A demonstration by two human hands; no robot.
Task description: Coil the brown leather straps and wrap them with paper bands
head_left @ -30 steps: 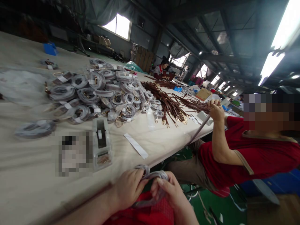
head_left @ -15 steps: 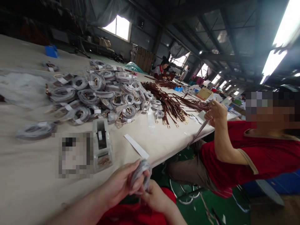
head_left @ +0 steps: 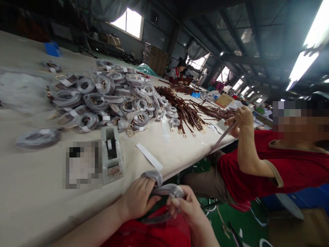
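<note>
A strap in grey-looking clear plastic wrap (head_left: 168, 189) is partly coiled between my two hands, near the table's front edge. My left hand (head_left: 140, 196) is closed around the coiled part, its back toward the camera and most of its fingertips hidden. Thumb and fingers of my right hand (head_left: 183, 204) pinch the strap farther along, and a loose length hangs below over my red clothing. On the table just beyond lies a white paper strip (head_left: 149, 156). Left of it stands a grey tape dispenser (head_left: 112, 154).
A heap of coiled, wrapped straps (head_left: 110, 94) covers the table's middle, with brown straps (head_left: 189, 115) with gold buckles beyond. One wrapped coil (head_left: 38, 138) lies apart at left. A co-worker in a red shirt (head_left: 259, 164) sits close at right, holding a strap.
My hands have moved apart, the right one to the right, stretching a length of wrapped strap between them. The coil was bunched between both hands before. The co-worker's hands rose slightly.
</note>
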